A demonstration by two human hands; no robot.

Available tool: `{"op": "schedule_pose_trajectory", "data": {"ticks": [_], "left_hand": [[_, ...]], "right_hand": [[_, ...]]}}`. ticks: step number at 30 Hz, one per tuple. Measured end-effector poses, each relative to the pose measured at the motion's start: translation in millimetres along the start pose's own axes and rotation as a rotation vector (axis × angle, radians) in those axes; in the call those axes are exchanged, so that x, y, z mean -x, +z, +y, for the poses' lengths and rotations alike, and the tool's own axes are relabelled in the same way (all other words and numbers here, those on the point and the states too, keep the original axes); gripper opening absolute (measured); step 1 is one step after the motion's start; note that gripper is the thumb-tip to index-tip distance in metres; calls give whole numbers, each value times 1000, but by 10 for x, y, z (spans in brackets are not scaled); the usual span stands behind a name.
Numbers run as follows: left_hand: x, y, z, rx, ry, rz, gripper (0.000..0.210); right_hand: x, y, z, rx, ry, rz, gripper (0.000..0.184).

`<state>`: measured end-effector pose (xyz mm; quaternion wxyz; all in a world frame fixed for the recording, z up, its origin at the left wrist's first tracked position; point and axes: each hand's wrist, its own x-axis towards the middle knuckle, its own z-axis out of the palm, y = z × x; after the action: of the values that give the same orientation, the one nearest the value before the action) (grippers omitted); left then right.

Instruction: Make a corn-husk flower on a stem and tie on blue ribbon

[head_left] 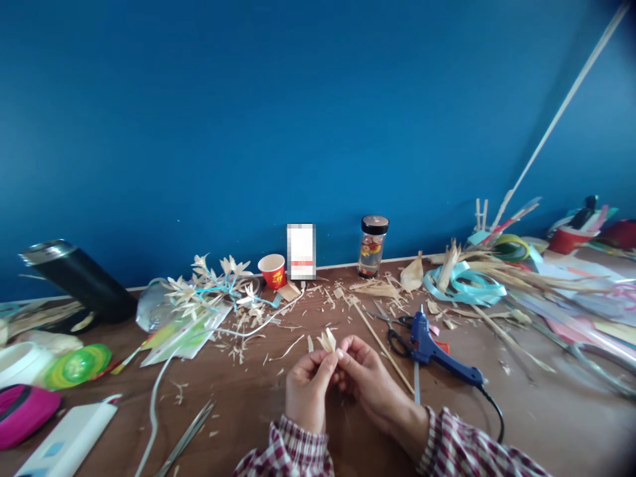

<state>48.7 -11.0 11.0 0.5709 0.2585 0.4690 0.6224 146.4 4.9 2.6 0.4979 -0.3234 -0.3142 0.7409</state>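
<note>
- While our left hand point(311, 386) pinches a pale flower point(326, 340) near its base, left of the blue glue gun point(428, 344), its grip is closed on the piece
- Our right hand point(368, 376), nearer the blue glue gun, grasps the same base between thumb and fingers
- Black scissors point(390, 324) lie on the counter point(258, 404), just left of the blue glue gun
- Behind it we see a lidded jar point(373, 248)
</note>
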Motion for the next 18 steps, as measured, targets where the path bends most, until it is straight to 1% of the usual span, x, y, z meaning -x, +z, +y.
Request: {"op": "schedule_pose_trajectory", "data": {"ticks": [4, 7, 10, 12, 15, 18], "left_hand": [[-55, -58, -16, -36, -46, -45, 26], [-86, -107, -1, -118, -24, -62, 25], [-88, -114, 21, -159, 10, -64, 25], [-89, -106, 23, -149, 4, -59, 27], [-111, -105, -8, -118, -42, -25, 28], [-143, -116, -53, -24, -107, 20, 28]], "right_hand": [[9, 18, -12, 85, -23, -3, 27], [1, 9, -11, 133, -58, -22, 25], [-7, 2, -8, 188, -87, -27, 26], [-6, 4, -15, 230, -101, -31, 27], [2, 8, -31, 274, -107, -30, 29], [6, -2, -37, 333, -94, -21, 29]]}}
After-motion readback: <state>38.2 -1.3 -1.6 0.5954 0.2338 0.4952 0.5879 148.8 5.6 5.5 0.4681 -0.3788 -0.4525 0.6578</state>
